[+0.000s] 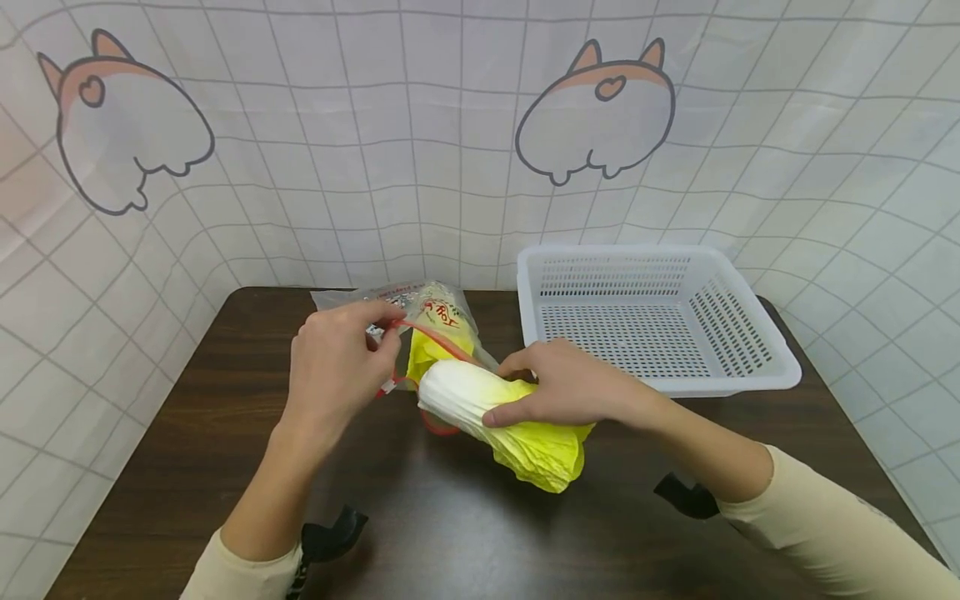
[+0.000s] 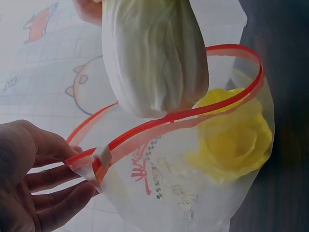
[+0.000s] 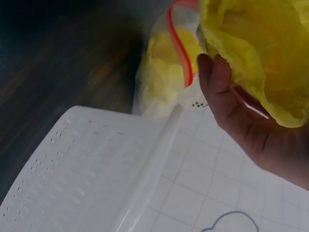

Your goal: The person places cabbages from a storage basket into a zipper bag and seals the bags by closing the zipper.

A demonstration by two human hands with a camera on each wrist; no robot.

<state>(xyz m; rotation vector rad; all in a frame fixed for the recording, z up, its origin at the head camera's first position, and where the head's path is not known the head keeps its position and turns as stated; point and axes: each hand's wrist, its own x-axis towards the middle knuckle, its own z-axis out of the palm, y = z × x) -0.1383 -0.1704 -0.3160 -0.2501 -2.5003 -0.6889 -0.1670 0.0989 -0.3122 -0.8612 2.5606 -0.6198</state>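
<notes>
A napa cabbage [image 1: 468,400], white at the base and yellow at its leafy end, lies tilted in my right hand [image 1: 566,385], thumb on the near side and fingers over the top. Its white base is at the mouth of a clear zip bag [image 2: 140,193] with a red edge and red print. My left hand [image 1: 337,358] pinches one corner of that red edge, beside a white slider [image 2: 102,157]. Inside the bag sits another yellow leafy cabbage [image 2: 236,140]. The right wrist view shows the held cabbage's leaves [image 3: 260,58] close up, above my fingers.
A white perforated plastic basket [image 1: 765,367] stands at the back right of the dark wooden table [image 1: 202,450], just beyond my right forearm. Behind the table hangs a white grid-patterned curtain [image 1: 450,192]. Dark straps [image 1: 333,535] show near both wrists.
</notes>
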